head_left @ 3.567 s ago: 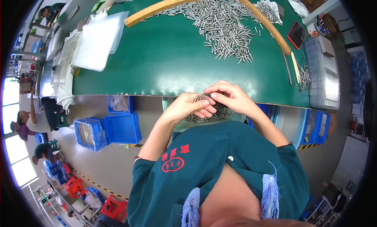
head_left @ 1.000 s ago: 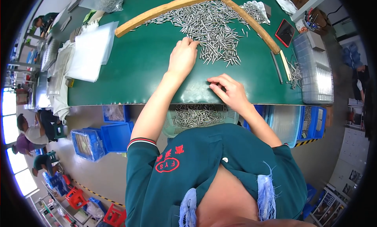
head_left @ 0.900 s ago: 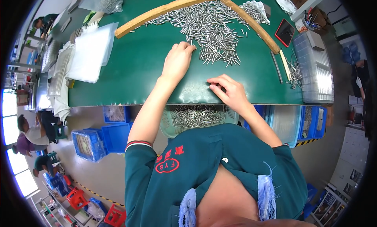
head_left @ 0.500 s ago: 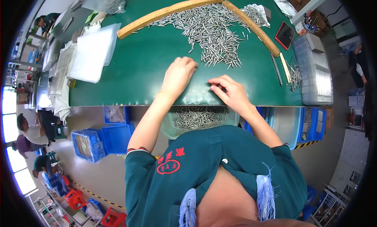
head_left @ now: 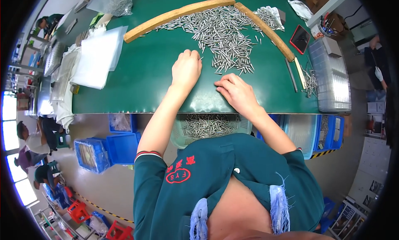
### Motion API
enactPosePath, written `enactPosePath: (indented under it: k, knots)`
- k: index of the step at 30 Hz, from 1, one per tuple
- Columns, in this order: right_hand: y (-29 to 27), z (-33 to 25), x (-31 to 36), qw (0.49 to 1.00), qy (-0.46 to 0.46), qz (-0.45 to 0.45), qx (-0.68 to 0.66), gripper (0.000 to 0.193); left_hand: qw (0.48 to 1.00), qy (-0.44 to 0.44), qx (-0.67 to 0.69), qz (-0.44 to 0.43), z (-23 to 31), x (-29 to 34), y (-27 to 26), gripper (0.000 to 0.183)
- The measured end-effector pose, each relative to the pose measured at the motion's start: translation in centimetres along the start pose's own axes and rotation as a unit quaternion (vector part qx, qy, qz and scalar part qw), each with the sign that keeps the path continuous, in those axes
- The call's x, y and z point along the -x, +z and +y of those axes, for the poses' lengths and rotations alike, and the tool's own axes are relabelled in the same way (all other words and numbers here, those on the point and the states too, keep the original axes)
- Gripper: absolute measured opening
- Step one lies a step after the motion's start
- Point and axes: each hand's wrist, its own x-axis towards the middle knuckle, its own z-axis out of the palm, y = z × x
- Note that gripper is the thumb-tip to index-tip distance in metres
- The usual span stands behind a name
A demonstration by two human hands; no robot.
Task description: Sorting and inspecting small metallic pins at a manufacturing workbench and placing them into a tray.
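A large heap of small, pointed metal pins [head_left: 224, 36] lies on the green tabletop, bounded at the back and right by two wooden strips. At the heap's near left edge, my left hand [head_left: 186, 71] is closed, knuckles up. The tip of a pin [head_left: 201, 58] shows beside its fingers. My right hand [head_left: 237, 93] rests just in front of the heap with its fingers curled in and thumb close to the forefinger; whatever is between them is too small to make out. A green basket [head_left: 178, 134] full of similar pins sits below the table's front edge.
The long wooden strip [head_left: 178, 17] and the shorter strip [head_left: 266, 30] meet behind the heap. White sheets [head_left: 93, 59] lie left. To the right are a red-edged phone [head_left: 300, 39], loose pins and clear plastic trays [head_left: 334, 82]. Blue bins [head_left: 124, 146] stand below.
My left hand has moved away from me, to the heap's left edge, and its fingers have closed in. My right hand has shifted slightly left and toward the heap.
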Motion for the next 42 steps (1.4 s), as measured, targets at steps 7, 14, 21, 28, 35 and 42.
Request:
enactPosePath:
  k: [7,14,21,28,35,42]
  knots:
    - [-0.1,0.4,0.1,1.000,0.010,0.000,0.019,0.012,0.986,-0.017,0.067,-0.152,2.7,3.5,-2.7,0.012]
    - [-0.2,0.1,-0.1,0.999,-0.004,0.003,0.032,0.014,0.996,-0.028,0.084,-0.010,0.3,-1.9,0.1,0.023]
    - [0.1,0.5,0.5,1.000,-0.021,0.010,0.020,0.016,0.998,-0.067,0.012,0.010,0.1,-3.5,2.3,0.024]
    - [-0.1,1.1,0.6,0.999,-0.017,0.037,0.036,0.015,0.994,0.043,0.093,-0.038,-0.2,-1.1,0.3,0.014]
    - [-0.7,1.5,0.4,0.998,-0.024,0.032,0.049,0.015,0.974,0.123,0.161,-0.102,1.0,3.1,-2.4,0.013]
    - [-0.7,0.6,0.4,1.000,-0.012,-0.007,0.026,0.016,0.985,0.045,0.152,-0.072,2.2,6.3,-2.8,0.037]
